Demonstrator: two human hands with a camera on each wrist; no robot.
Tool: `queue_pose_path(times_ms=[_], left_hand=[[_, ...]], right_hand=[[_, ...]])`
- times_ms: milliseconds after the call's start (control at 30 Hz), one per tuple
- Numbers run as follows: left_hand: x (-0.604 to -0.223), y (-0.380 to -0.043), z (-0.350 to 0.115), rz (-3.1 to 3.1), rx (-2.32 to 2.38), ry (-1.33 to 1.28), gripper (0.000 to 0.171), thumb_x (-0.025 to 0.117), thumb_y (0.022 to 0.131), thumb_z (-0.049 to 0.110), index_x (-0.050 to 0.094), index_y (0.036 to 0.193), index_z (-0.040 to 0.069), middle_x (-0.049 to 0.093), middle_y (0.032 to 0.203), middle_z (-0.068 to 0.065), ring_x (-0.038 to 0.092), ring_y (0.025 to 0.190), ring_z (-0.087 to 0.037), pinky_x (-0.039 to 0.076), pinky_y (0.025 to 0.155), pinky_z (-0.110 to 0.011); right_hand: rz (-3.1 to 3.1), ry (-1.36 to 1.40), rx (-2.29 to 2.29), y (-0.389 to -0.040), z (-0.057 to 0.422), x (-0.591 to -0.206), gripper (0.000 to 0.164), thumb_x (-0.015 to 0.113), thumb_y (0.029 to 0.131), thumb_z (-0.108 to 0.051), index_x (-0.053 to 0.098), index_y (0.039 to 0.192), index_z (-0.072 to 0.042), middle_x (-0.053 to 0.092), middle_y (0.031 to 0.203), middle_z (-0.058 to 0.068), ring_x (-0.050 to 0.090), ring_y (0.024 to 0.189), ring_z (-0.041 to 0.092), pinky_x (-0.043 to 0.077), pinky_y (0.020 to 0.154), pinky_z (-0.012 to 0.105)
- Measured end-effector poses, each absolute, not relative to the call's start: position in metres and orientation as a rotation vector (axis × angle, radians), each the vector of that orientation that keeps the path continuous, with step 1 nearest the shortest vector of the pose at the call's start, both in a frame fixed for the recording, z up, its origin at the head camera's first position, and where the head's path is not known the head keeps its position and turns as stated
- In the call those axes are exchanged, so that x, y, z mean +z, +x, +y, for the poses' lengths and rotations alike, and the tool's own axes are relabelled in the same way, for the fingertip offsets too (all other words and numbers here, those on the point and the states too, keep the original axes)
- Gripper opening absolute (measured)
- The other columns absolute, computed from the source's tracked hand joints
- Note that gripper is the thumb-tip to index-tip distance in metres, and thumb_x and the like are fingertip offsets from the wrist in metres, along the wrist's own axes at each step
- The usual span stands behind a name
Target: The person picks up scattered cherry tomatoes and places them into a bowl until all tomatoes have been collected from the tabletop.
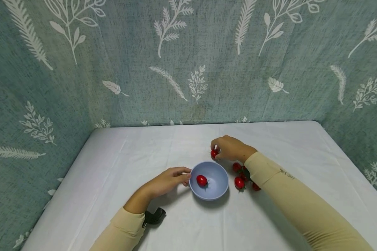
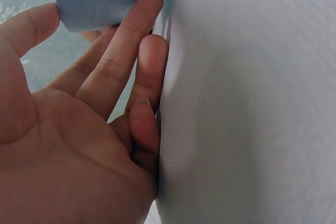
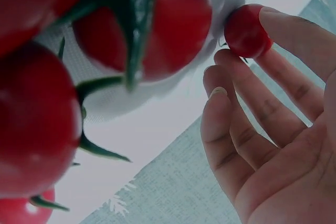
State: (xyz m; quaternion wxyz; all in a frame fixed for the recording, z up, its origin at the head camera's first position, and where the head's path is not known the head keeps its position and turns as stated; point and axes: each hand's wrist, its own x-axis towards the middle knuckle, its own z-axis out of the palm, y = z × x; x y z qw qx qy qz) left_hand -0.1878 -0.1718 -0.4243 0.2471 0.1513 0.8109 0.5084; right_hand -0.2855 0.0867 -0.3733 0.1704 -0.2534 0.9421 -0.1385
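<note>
A light blue bowl [image 1: 220, 176] stands on the white-covered table with one red cherry tomato [image 1: 202, 180] inside it. At the bowl's left side, my left hand [image 1: 171, 181] holds it, thumb at the rim and fingertips against the outer wall; the left wrist view shows this bowl [image 2: 100, 1] from the side. Beyond the bowl, my right hand [image 1: 230, 148] pinches another cherry tomato [image 1: 214, 153] between thumb and fingers. That cherry tomato [image 3: 247, 31] shows green at its stem end in the right wrist view.
Several cherry tomatoes [image 1: 239, 182] with green stems lie right of the bowl, partly hidden under my right forearm. They loom large and near in the right wrist view. A leaf-patterned green cloth [image 1: 194, 87] hangs behind the table. A black device [image 1: 154, 216] is strapped to my left wrist.
</note>
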Motion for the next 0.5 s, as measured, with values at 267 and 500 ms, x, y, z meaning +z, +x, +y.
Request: queue_pose_path(times_ms=[267, 500], left_hand=[[-0.4262, -0.1889, -0.1724, 2.211, 1.383, 0.421, 0.04, 0.052, 0.104, 0.036, 0.061, 0.134, 0.011, 0.069, 0.108, -0.003, 0.062, 0.102, -0.015, 0.035, 0.105, -0.043], [-0.4254, -0.1887, -0.1718, 2.218, 1.366, 0.417, 0.041, 0.051, 0.104, 0.038, 0.06, 0.135, 0.012, 0.069, 0.111, -0.004, 0.062, 0.103, -0.015, 0.034, 0.107, -0.046]], right_hand=[[2.678, -0.721, -0.354, -0.2864, 0.0846, -0.3748, 0.033, 0.079, 0.087, -0.019, 0.068, 0.119, -0.012, 0.07, 0.11, 0.008, 0.063, 0.103, 0.023, 0.053, 0.097, 0.042], [2.699, -0.731, -0.321, -0.2851, 0.0878, -0.3719, 0.032, 0.078, 0.088, -0.021, 0.069, 0.118, -0.013, 0.07, 0.107, 0.006, 0.063, 0.099, 0.022, 0.053, 0.094, 0.041]])
